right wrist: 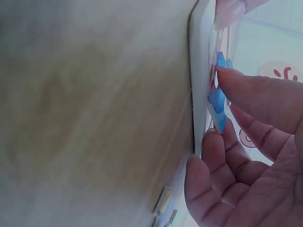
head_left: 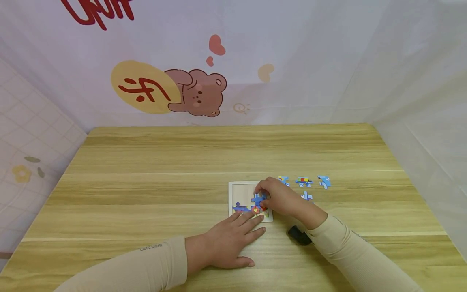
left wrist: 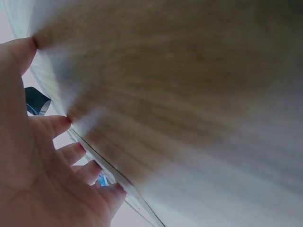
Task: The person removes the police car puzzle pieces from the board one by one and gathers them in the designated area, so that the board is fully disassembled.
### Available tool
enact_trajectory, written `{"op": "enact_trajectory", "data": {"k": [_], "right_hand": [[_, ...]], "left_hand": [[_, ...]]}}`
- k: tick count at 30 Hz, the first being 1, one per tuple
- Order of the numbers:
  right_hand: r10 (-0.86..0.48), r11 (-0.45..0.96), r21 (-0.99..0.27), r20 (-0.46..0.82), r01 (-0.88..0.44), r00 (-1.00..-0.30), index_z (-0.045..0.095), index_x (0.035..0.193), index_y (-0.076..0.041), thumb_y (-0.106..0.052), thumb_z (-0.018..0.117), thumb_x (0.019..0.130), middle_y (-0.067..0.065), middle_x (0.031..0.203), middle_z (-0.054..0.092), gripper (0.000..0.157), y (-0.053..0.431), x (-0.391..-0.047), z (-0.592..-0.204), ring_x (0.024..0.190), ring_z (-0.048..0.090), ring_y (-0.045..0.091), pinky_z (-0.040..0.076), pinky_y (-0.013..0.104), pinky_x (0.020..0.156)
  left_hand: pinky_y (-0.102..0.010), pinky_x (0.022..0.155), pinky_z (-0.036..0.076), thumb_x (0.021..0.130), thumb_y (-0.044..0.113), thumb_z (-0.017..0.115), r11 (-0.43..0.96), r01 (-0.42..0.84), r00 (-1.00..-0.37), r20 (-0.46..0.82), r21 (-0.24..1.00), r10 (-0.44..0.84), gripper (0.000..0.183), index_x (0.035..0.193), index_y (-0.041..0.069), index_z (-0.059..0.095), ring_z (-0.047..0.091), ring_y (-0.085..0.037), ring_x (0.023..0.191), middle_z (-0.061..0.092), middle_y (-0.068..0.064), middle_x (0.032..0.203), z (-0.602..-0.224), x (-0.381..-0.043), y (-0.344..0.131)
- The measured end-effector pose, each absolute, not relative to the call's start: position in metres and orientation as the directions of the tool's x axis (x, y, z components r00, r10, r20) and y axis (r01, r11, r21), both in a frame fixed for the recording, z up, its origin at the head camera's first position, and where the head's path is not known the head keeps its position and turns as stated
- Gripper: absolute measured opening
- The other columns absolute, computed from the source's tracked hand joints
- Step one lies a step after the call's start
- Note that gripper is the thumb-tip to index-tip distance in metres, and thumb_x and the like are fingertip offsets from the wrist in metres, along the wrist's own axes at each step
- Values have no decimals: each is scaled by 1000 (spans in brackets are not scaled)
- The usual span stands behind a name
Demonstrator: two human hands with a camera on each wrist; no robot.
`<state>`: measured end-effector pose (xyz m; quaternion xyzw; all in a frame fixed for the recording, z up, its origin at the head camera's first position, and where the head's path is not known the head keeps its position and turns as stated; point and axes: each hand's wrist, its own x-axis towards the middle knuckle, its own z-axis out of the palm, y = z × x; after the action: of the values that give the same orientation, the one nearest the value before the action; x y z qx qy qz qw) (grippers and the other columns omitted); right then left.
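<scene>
A shallow wooden jigsaw tray [head_left: 230, 194] with a pale rim lies on the table. Several joined puzzle pieces [head_left: 238, 209] fill part of its near side, while bare wood shows at its far left. My right hand [head_left: 282, 199] reaches over the tray's right side and pinches a blue puzzle piece [right wrist: 217, 106], tilted close over the tray in the right wrist view. Flat and spread, my left hand [head_left: 231, 242] rests with its fingertips on the tray's near edge and nearest pieces. Its thumb touches the table, and the left wrist view shows the straight fingers [left wrist: 87, 172] along the rim.
Loose puzzle pieces lie right of the tray: one with red and yellow blocks [head_left: 304, 181], a light blue one [head_left: 324, 181], a white and blue one [head_left: 307, 196], and one partly behind the right hand [head_left: 283, 179]. A black object [head_left: 299, 235] is beside the right sleeve.
</scene>
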<state>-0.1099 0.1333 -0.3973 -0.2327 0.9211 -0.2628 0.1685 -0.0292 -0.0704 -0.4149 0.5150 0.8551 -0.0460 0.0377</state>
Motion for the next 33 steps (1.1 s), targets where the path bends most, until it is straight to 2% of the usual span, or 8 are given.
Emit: {"op": "enact_trajectory", "data": {"k": [18,33], "right_hand": [[-545,647,-715,-192,-264,-817,61,93,-8,5,62,88,0,82,53,14,137,-114,-401,78,49,15,42,31,72],[-551,611,-754,-187,-240,-813,61,95,-7,3,61,90,0,82,55,11,142,-115,-400,77,50,14,43,30,73]], "left_hand": [[-40,111,32,92,66,44,478,878,-477,-114,-23,871,73,148,20,39,28,-24,143,29,-4,156,-414,-28,-70],[-40,112,31,92,65,44,476,879,-475,-108,-23,873,73,148,19,39,28,-24,142,30,-5,156,-416,-29,-70]]}}
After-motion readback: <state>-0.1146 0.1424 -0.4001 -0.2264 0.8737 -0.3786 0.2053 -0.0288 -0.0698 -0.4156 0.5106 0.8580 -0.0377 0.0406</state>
